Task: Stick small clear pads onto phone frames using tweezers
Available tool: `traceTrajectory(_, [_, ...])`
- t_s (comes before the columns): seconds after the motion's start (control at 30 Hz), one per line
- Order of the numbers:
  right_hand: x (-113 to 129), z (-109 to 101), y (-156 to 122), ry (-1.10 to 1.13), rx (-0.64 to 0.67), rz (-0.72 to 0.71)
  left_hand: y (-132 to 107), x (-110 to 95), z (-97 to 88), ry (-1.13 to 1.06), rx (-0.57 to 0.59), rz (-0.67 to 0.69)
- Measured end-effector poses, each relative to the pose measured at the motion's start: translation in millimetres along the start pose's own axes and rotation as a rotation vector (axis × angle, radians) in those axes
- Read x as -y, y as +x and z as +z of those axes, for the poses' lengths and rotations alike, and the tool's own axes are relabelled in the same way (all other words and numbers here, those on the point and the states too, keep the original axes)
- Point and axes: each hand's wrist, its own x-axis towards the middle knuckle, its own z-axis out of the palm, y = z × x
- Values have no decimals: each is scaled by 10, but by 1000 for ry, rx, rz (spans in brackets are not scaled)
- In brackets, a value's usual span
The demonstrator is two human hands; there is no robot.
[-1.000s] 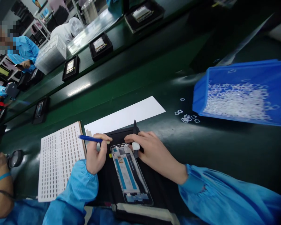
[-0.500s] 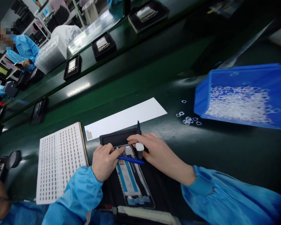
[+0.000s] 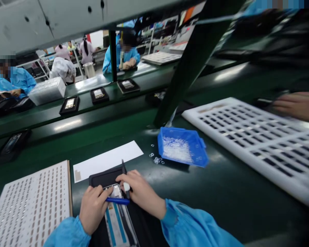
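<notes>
A phone frame (image 3: 117, 223) with blue strips lies on a black mat (image 3: 103, 177) at the bottom middle. My left hand (image 3: 92, 207) is closed round a blue pen-like tool (image 3: 117, 201) that lies across the frame's top. My right hand (image 3: 141, 193) rests on the frame's upper right corner, fingers curled round a thin black tool (image 3: 124, 173) with a white finger cot on one fingertip.
A white sheet of small parts (image 3: 28, 206) lies left, a white paper strip (image 3: 106, 160) behind the mat. A blue bin (image 3: 181, 145) of clear rings sits beyond, a white slotted tray (image 3: 260, 137) right, with another person's hand (image 3: 296, 104) on it. Workers sit across the conveyor.
The view has lifted, showing the far conveyor, workers and slotted tray. My hands stay on the phone frame, the blue tool still across its top.
</notes>
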Motion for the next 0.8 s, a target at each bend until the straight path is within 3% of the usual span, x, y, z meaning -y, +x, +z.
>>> traceTrajectory(0.17, [80, 52, -10, -13, -91, -18, -11, 15, 39, -4, -48, 5])
traceTrajectory(0.27, [-9, 3, 6, 61, -282, -16, -28, 27, 57, -15, -42, -5])
traceTrajectory(0.33, [-171, -161, 7, 70, -491, 57, -40, 37, 65, -32, -54, -12])
traceTrajectory(0.43, [-526, -579, -40, -2, -784, 241, -49, 45, 68, -63, -88, -24])
traceTrajectory(0.5, [-765, -863, -100, -161, -923, 417, -46, 41, 63, -78, -109, -28])
traceTrajectory(0.63, [-1056, -1126, -204, -291, -880, 499, -33, 26, 46, -105, -141, -40])
traceTrajectory(0.8, [-1117, -1050, -224, -353, -822, 467, -15, 22, 11, -188, -192, -110])
